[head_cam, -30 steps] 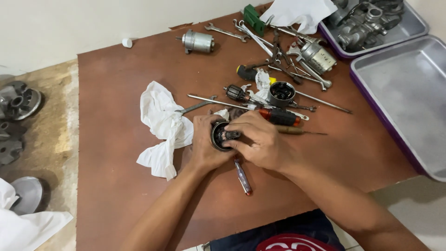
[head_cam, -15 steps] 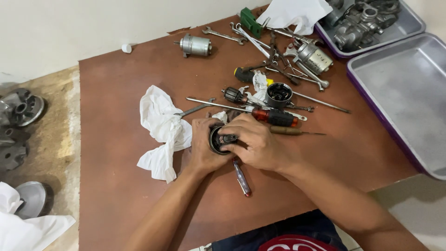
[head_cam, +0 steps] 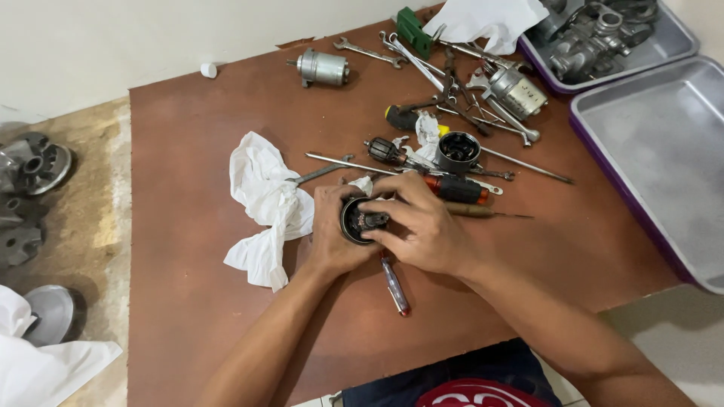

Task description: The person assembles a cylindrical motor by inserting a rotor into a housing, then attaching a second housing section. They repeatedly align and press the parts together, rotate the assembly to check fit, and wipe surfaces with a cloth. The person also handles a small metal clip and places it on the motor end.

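A small round black cup-shaped metal housing [head_cam: 360, 220] sits above the middle of the brown wooden surface [head_cam: 188, 301], held between both hands. The left hand [head_cam: 335, 237] is closed around its outer wall from the left. The right hand [head_cam: 418, 222] covers its right side, with fingertips [head_cam: 375, 220] pressed on a dark part inside the open mouth.

Handling, as a judgement: the housing looks rigid and fairly dense for its size, and possibly greasy, so slippery. The outer wall is the safest place to grip; the internal parts look small and easier to disturb.

A red-handled tool [head_cam: 395, 285] lies just near the hands, partly beneath the right wrist. A crumpled white rag [head_cam: 268, 203] lies just to the left. Farther off are a second black round housing [head_cam: 458, 151], an orange-handled screwdriver [head_cam: 456, 188], loose spanners [head_cam: 422, 60] and a grey cylindrical motor body [head_cam: 323, 68]. At right stand two purple-rimmed metal trays [head_cam: 648, 151]; the far one holds grey castings.

The housing's underside and most of its interior are hidden by the fingers. What the right fingertips pinch cannot be made out. The far tray is cut off by the frame.
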